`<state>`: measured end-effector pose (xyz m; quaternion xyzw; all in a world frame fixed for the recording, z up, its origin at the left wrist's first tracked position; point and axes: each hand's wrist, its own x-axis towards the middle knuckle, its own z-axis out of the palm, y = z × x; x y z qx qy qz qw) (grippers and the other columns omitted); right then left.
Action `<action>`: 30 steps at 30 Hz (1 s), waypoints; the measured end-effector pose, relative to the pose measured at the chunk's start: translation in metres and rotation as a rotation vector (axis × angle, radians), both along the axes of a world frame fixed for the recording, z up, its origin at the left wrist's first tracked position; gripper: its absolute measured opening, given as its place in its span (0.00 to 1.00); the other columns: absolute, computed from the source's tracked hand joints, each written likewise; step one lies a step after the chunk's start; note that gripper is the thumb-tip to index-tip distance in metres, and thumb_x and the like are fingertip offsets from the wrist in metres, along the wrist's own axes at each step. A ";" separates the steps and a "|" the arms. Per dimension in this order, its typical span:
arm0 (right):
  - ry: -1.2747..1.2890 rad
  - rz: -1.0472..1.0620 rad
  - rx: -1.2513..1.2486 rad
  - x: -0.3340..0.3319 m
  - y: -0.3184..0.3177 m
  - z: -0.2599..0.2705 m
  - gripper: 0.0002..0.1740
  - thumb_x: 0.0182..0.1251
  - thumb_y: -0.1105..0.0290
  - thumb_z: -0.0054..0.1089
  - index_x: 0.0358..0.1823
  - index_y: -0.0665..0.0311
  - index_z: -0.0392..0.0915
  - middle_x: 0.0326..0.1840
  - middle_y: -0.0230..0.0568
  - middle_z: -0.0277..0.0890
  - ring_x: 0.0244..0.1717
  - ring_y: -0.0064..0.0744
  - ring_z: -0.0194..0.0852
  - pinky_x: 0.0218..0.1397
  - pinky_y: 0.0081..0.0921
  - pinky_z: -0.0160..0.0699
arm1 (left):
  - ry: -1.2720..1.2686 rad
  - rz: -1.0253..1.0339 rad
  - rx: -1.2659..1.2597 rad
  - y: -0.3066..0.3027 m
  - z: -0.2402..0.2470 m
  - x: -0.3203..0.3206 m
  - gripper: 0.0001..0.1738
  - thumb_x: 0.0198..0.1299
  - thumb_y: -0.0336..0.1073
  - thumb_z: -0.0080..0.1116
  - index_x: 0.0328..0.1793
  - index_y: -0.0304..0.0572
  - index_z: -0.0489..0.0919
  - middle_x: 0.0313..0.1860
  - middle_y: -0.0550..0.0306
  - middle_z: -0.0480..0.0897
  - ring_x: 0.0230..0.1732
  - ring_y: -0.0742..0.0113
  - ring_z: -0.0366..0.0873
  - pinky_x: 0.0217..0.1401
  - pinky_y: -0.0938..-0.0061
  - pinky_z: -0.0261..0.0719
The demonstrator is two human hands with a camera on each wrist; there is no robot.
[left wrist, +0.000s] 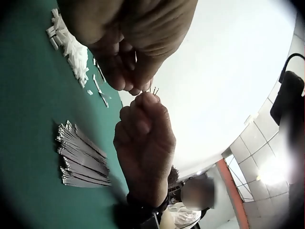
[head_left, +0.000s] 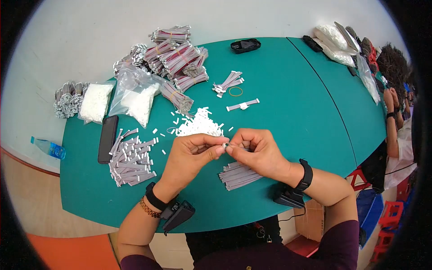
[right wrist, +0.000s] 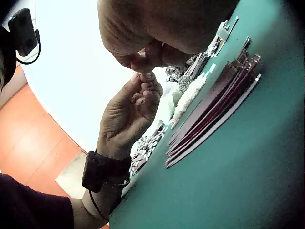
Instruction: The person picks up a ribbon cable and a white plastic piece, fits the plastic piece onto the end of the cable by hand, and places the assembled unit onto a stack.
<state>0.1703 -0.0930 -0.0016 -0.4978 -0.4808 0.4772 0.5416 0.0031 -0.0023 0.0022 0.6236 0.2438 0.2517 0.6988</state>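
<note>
The left hand (head_left: 191, 153) pinches 1 white connector (head_left: 224, 145) above the table (head_left: 297, 121); the right hand (head_left: 261, 152) pinches a mostly hidden cable (left wrist: 156, 91) beside it. Loose connectors (head_left: 201, 123) and a cable stack (head_left: 240, 176) lie near.

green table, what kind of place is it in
Probably a small assembly workshop: bundled grey cables, a heap of small white pieces and red stools suggest it.

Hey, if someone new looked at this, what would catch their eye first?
Probably the left hand and right hand, meeting over the green table and pinching a small white piece, mostly hidden. Just beyond lies a heap of loose white pieces. Farther back, to the left, bundled grey strips are piled beside clear bags of white bits.
</note>
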 end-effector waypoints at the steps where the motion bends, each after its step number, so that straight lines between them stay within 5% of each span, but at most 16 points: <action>1: -0.005 -0.001 0.005 0.000 0.000 -0.001 0.09 0.62 0.73 0.59 0.25 0.65 0.72 0.17 0.20 0.64 0.20 0.07 0.54 0.21 0.13 0.51 | 0.006 0.003 0.012 0.000 0.001 0.000 0.12 0.57 0.27 0.61 0.47 0.32 0.81 0.38 0.57 0.83 0.36 0.77 0.75 0.42 0.83 0.75; 30: 0.074 0.032 -0.011 0.001 -0.001 0.005 0.08 0.65 0.70 0.57 0.30 0.66 0.75 0.19 0.26 0.71 0.20 0.09 0.63 0.22 0.11 0.59 | -0.137 0.010 -0.098 -0.002 -0.012 0.003 0.13 0.57 0.29 0.62 0.47 0.32 0.81 0.36 0.57 0.83 0.33 0.77 0.74 0.39 0.83 0.74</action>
